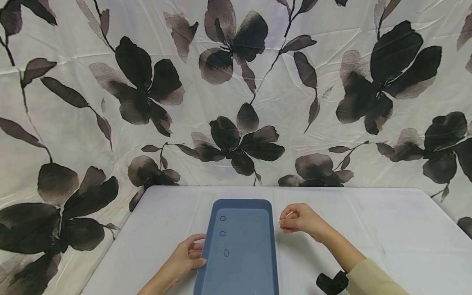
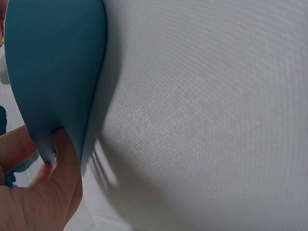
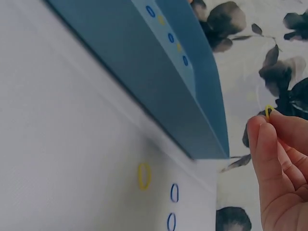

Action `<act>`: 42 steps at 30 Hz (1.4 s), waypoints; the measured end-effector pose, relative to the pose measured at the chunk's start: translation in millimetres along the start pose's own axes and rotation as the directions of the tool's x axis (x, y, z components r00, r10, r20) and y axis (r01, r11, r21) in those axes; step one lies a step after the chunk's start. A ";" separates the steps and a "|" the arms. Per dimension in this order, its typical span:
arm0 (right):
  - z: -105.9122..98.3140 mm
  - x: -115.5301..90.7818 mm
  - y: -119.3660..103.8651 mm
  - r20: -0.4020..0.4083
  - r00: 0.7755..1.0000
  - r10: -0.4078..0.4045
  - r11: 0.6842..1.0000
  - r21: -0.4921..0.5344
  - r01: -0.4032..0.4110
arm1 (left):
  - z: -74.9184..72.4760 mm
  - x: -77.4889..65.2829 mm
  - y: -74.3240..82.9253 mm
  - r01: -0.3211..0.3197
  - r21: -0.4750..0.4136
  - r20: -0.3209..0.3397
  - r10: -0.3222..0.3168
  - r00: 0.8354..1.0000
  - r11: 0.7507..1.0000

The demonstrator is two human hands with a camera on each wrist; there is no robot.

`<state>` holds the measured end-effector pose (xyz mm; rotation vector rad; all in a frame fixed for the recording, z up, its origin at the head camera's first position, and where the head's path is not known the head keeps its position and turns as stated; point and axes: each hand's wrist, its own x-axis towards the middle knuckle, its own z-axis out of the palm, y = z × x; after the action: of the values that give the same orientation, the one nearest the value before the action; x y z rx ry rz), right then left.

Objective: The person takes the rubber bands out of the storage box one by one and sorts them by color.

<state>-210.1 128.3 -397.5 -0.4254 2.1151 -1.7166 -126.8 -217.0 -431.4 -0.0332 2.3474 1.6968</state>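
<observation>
A blue rectangular tray (image 1: 245, 266) lies lengthwise on the white table. Along its left side runs a line of thin loops like rubber bands, alternating blue (image 1: 226, 253) and yellow (image 1: 220, 243). My left hand (image 1: 186, 256) grips the tray's left wall, with thumb and fingers at the rim (image 2: 94, 62). To the right of the tray, my right hand (image 1: 304, 221) is raised over the table. Between thumb and fingertips it pinches a small yellow rubber band (image 3: 267, 113), which stands upright in the right wrist view.
Beneath the right hand, a yellow loop (image 3: 144, 176) and two blue loops (image 3: 174, 193) lie on the table beside the tray. A black device (image 1: 332, 282) is at the right wrist. Floral cloth (image 1: 236, 94) hangs behind the table's back edge.
</observation>
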 end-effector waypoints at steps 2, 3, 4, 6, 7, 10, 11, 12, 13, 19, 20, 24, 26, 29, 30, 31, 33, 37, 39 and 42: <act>-3.0 -1.5 3.4 -0.010 1.000 0.014 1.000 -0.005 -0.015 | -0.5 -0.1 -0.6 0.009 -0.004 0.001 -0.009 1.000 1.000; -4.2 -2.2 5.2 -0.014 1.000 0.023 1.000 -0.008 -0.023 | -0.7 -0.4 -0.7 0.014 -0.006 0.001 -0.014 1.000 1.000; -5.3 -2.8 6.9 -0.020 0.999 0.032 0.999 -0.010 -0.032 | -0.9 -0.3 -0.8 0.017 -0.009 0.001 -0.017 1.000 1.000; -7.3 -4.4 10.1 -0.031 0.998 0.046 0.999 -0.015 -0.047 | -1.3 -0.2 -0.7 0.021 -0.009 0.000 -0.021 1.000 1.000; -8.2 -5.5 12.0 -0.034 0.998 0.052 0.998 -0.018 -0.053 | -1.3 -0.2 -0.7 0.022 -0.009 0.000 -0.022 1.000 1.000; -11.4 -9.2 17.4 -0.048 0.996 0.076 0.997 -0.021 -0.077 | -0.7 0.4 -1.0 0.024 -0.009 0.000 -0.024 1.000 1.000; -12.5 -10.7 19.4 -0.049 0.996 0.079 0.997 -0.022 -0.080 | -0.4 0.7 -1.3 0.025 -0.010 0.000 -0.025 1.000 1.000; -13.5 -12.2 21.5 -0.053 0.995 0.090 0.996 -0.022 -0.091 | 0.0 1.0 -1.6 0.025 -0.010 0.000 -0.025 1.000 1.000; -14.3 -13.7 23.5 -0.057 0.993 0.101 0.995 -0.023 -0.102 | 0.4 0.9 -1.6 0.026 -0.012 0.000 -0.026 1.000 1.000; -16.1 -19.1 38.6 -0.084 0.985 0.154 0.988 -0.014 -0.156 | 1.1 0.3 0.6 0.036 -0.005 -0.007 -0.036 0.999 0.999; -15.6 -19.3 41.7 -0.091 0.982 0.166 0.986 -0.012 -0.167 | 1.0 -0.1 1.3 0.038 -0.003 -0.010 -0.038 0.999 0.999; -13.8 -22.5 52.1 -0.110 0.973 0.201 0.979 -0.012 -0.204 | 0.8 0.6 1.1 0.046 0.002 -0.017 -0.046 0.999 0.999; -13.1 -24.7 56.1 -0.109 0.972 0.207 0.978 -0.009 -0.209 | 0.9 1.0 0.4 0.049 0.001 -0.017 -0.049 0.999 0.999; -11.7 -26.9 58.7 -0.122 0.968 0.220 0.975 -0.015 -0.224 | 0.9 1.4 -0.5 0.055 0.003 -0.020 -0.055 0.998 0.998; -10.9 -26.7 59.0 -0.135 0.965 0.227 0.973 -0.021 -0.231 | 0.9 1.1 -0.4 0.056 0.002 -0.022 -0.056 0.998 0.998; -9.9 -26.5 58.8 -0.150 0.960 0.236 0.970 -0.028 -0.243 | 0.8 0.8 -0.2 0.058 0.000 -0.023 -0.058 0.998 0.998; -7.9 -25.4 57.5 -0.187 0.947 0.259 0.961 -0.044 -0.272 | 0.6 0.6 -0.1 0.059 -0.001 -0.026 -0.059 0.998 0.998; -4.1 -23.0 53.9 -0.260 0.914 0.312 0.938 -0.069 -0.340 | 0.0 0.7 0.0 0.051 -0.011 -0.013 -0.052 0.999 0.999; -2.3 -22.6 51.9 -0.291 0.897 0.331 0.926 -0.083 -0.369 | -0.1 0.9 0.2 0.048 -0.015 -0.003 -0.048 0.999 0.999; -0.3 -23.0 49.4 -0.329 0.880 0.344 0.912 -0.108 -0.397 | -0.2 0.8 0.5 0.045 -0.014 0.003 -0.045 0.999 0.999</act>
<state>-189.7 149.4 -443.4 0.2131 2.3770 -1.4512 -127.7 -216.9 -431.0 -0.0854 2.3156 1.6912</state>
